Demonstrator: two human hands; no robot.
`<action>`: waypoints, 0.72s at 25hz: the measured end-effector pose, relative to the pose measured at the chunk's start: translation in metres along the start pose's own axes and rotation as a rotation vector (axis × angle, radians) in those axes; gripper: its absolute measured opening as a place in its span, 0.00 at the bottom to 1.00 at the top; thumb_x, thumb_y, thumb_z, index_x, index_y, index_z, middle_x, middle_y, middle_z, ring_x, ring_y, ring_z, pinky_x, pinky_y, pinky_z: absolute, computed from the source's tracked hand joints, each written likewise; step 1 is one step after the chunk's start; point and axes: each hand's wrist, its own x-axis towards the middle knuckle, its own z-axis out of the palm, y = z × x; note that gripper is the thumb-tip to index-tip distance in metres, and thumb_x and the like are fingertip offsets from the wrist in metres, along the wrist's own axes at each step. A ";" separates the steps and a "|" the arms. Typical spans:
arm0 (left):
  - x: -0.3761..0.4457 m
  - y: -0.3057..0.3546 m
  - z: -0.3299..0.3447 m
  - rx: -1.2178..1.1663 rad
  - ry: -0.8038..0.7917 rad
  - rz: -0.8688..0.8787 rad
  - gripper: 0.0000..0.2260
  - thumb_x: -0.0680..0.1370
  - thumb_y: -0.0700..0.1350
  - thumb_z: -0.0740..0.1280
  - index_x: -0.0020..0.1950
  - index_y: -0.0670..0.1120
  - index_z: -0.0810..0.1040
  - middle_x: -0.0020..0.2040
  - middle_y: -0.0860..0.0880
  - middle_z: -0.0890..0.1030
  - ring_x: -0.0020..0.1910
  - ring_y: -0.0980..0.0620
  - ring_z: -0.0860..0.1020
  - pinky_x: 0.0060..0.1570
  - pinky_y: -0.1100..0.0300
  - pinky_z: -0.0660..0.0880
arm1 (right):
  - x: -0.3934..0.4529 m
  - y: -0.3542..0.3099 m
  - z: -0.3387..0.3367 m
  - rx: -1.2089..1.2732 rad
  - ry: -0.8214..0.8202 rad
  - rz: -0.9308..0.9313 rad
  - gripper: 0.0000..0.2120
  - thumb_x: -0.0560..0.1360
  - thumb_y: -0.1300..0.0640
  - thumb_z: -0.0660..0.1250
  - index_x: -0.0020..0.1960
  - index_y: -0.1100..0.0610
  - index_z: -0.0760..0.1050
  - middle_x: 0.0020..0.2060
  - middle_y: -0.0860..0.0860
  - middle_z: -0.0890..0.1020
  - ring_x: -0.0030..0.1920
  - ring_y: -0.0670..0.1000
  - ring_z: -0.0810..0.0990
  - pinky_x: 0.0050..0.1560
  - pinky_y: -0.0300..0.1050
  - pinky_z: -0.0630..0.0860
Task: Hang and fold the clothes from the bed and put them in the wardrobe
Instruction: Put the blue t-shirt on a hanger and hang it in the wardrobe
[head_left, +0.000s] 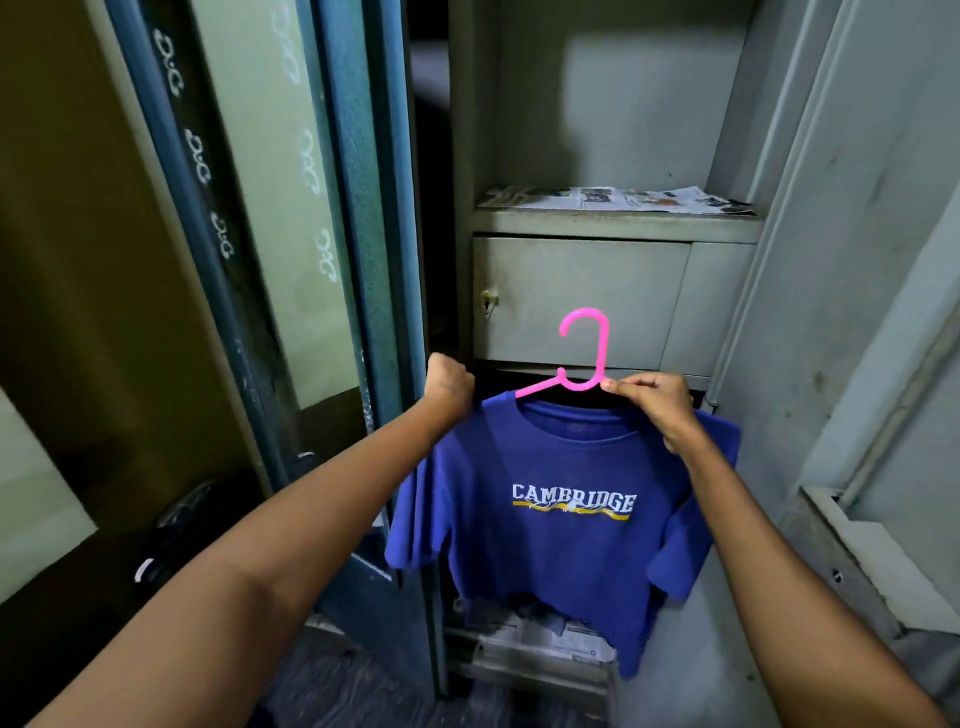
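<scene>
With the right hand (657, 410) only pinching the pink hanger (584, 353) and the left hand (449, 384) fisted around the blue T-shirt (550, 519) shoulder, the shirt could slide off if tilted.

A blue T-shirt (561, 499), printed "CAMBRIDGE" in white above a yellow stripe, is carried on a bright pink hanger (582, 353); the wardrobe (582, 296) is painted pale grey-green, its door (260, 208) patterned with white scrolls
</scene>
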 end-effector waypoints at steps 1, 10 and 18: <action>-0.001 0.001 -0.004 -0.026 -0.075 -0.046 0.15 0.81 0.44 0.55 0.64 0.48 0.74 0.62 0.50 0.77 0.61 0.49 0.75 0.52 0.59 0.69 | -0.002 -0.001 0.000 0.004 -0.010 -0.012 0.12 0.53 0.38 0.77 0.31 0.43 0.82 0.28 0.41 0.82 0.39 0.46 0.77 0.53 0.53 0.70; -0.012 0.002 0.004 -0.213 -0.556 -0.219 0.20 0.81 0.50 0.54 0.71 0.43 0.67 0.71 0.43 0.68 0.71 0.42 0.65 0.69 0.45 0.59 | -0.014 -0.007 0.017 -0.017 -0.090 -0.065 0.07 0.61 0.46 0.78 0.28 0.44 0.81 0.25 0.39 0.80 0.34 0.42 0.73 0.48 0.47 0.64; -0.039 -0.021 0.037 -0.332 -0.125 -0.350 0.27 0.81 0.52 0.52 0.77 0.42 0.51 0.77 0.39 0.49 0.76 0.40 0.48 0.73 0.46 0.46 | -0.019 -0.017 0.038 -0.017 -0.113 -0.089 0.06 0.59 0.40 0.76 0.30 0.39 0.81 0.28 0.40 0.82 0.40 0.45 0.77 0.61 0.56 0.69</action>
